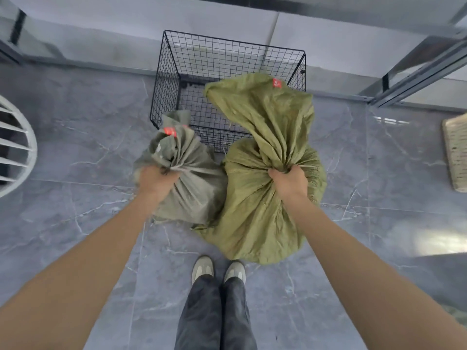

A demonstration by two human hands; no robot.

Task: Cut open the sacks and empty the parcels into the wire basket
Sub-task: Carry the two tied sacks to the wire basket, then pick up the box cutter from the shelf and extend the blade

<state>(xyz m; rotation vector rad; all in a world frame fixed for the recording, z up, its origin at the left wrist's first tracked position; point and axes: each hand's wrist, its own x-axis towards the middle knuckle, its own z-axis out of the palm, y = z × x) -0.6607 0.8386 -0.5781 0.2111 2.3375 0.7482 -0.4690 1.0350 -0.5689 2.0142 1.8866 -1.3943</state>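
left hand (157,181) gripping, arm outstretched | right hand (290,183) gripping, arm outstretched

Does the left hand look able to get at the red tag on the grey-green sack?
Probably not yet: the left hand grips the grey-green sack by its gathered neck. The red tag lies uncovered just beyond, so letting go should free the way.

The dull grey-green woven sack (187,193) on the left carries a small red tag (170,131). The larger yellow-olive woven sack (257,210) on the right bears a second red tag (277,83) with pale marks at its far corner. Beyond them, the black wire basket (166,79) shows a fine square grid. The glossy stone floor tiles (75,147) are grey, veined thinly in white. Nearest are grey-and-cream shoes (203,269) under charcoal trousers (202,311). At the right edge lies a beige woven mat (457,152), and at the left a white slatted round frame (27,147).
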